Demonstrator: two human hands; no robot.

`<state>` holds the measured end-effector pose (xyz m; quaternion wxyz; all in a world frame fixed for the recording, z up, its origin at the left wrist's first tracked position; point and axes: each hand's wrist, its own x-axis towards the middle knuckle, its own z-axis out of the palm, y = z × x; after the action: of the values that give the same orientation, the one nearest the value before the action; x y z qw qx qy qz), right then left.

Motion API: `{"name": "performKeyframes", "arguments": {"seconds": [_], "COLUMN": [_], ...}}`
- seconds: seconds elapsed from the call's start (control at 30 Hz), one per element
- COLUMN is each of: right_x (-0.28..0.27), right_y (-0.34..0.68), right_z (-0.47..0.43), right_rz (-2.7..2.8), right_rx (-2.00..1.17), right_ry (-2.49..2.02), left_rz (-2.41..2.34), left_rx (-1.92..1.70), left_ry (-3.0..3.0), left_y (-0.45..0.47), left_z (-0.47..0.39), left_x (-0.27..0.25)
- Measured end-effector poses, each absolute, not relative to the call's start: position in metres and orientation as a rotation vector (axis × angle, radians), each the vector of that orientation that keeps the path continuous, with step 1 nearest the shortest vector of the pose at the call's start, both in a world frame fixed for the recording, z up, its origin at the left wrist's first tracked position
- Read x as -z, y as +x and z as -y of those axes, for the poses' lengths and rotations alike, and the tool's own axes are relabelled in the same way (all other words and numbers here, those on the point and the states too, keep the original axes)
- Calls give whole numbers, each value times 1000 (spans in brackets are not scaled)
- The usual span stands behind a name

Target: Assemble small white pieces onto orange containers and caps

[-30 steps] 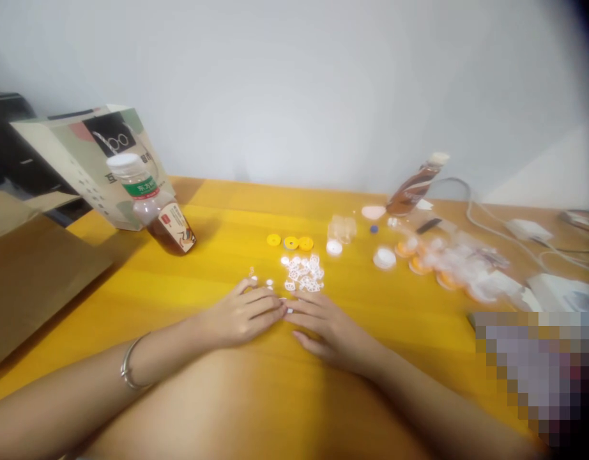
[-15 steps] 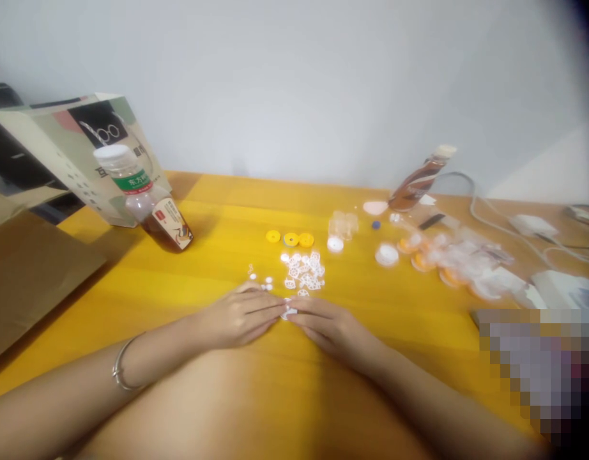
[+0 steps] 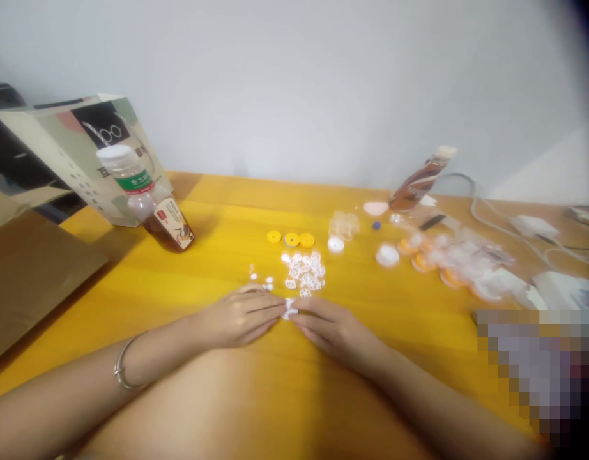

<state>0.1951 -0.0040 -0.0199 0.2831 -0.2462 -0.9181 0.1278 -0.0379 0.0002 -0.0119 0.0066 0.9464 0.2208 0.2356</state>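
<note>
Between my two hands is a small round white plastic piece (image 3: 289, 310), its edges pinched from both sides close to the tabletop. My left hand (image 3: 244, 314) grips it with closed fingertips from the left. From the right, my right hand (image 3: 330, 326) has its fingertips on the same piece, and the thumb is partly hidden. Just beyond the fingers lies a loose pile of white spoked plastic parts (image 3: 304, 271). A few tiny white pieces (image 3: 268, 281) rest beyond my left hand. Behind the pile are three yellow discs (image 3: 291, 240) in a row.
A tea bottle (image 3: 163, 220) and paper bag (image 3: 107, 172) stand at the left, near brown cardboard (image 3: 36, 275). To the right are white discs (image 3: 387, 255), clear packets with orange parts (image 3: 462, 262), a brown drink bottle (image 3: 419, 182) and cables (image 3: 496, 220). A wall rises behind the table.
My right fingertips have shifted very slightly, showing a little more of the white piece. Both hands otherwise stay in place, and the view has moved a touch.
</note>
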Motion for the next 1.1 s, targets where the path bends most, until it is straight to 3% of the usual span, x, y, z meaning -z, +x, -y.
{"name": "performKeyframes", "arguments": {"seconds": [1.1], "right_x": [14], "right_y": [192], "right_z": [7], "right_rz": [2542], "right_rx": [69], "right_ry": [-550], "left_rz": [-691], "left_rx": [-539], "left_ry": [3123], "left_y": [-35], "left_z": [7], "left_x": [10]}}
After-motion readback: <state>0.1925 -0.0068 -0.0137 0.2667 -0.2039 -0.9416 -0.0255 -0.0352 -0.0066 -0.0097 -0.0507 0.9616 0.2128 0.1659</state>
